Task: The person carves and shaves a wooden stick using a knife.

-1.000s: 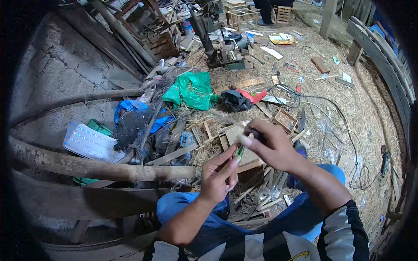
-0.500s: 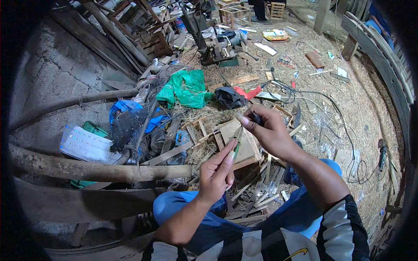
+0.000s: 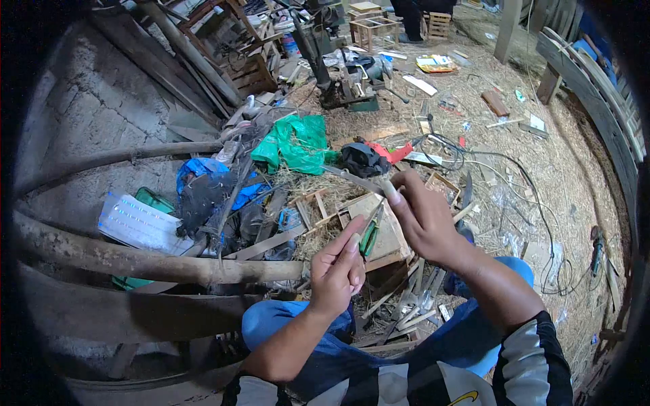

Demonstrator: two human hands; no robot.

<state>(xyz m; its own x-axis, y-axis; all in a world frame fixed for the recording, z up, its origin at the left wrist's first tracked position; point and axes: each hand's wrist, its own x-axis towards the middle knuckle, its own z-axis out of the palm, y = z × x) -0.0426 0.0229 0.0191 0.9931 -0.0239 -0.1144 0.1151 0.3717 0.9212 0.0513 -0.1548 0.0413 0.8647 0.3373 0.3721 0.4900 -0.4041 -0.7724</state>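
My left hand point(image 3: 337, 271) is closed with thumb and fingertips pinching a slim green object point(image 3: 370, 238); its narrow, pale upper end points up between my hands. My right hand point(image 3: 428, 220) is closed around a thin grey blade-like strip point(image 3: 352, 177), which sticks out to the upper left from its fingers. The handle end is hidden in my palm. The strip's base lies just above the green object's tip; whether they touch is unclear. Below both hands is a small wooden box point(image 3: 387, 237) with a pale top.
Wood scraps point(image 3: 406, 311) lie between my knees. A thick pole point(image 3: 156, 264) crosses on the left. Farther ahead are a green plastic bag point(image 3: 298, 143), a black bag point(image 3: 364, 159) and a metal machine point(image 3: 345, 88). Cables point(image 3: 521, 169) run along the right. Part of another person point(image 3: 409, 17) shows at the top.
My right hand has turned, bringing the grey strip into clear view pointing up-left. The green object shows more, looking spread in two parts. My left hand stays nearly in place.
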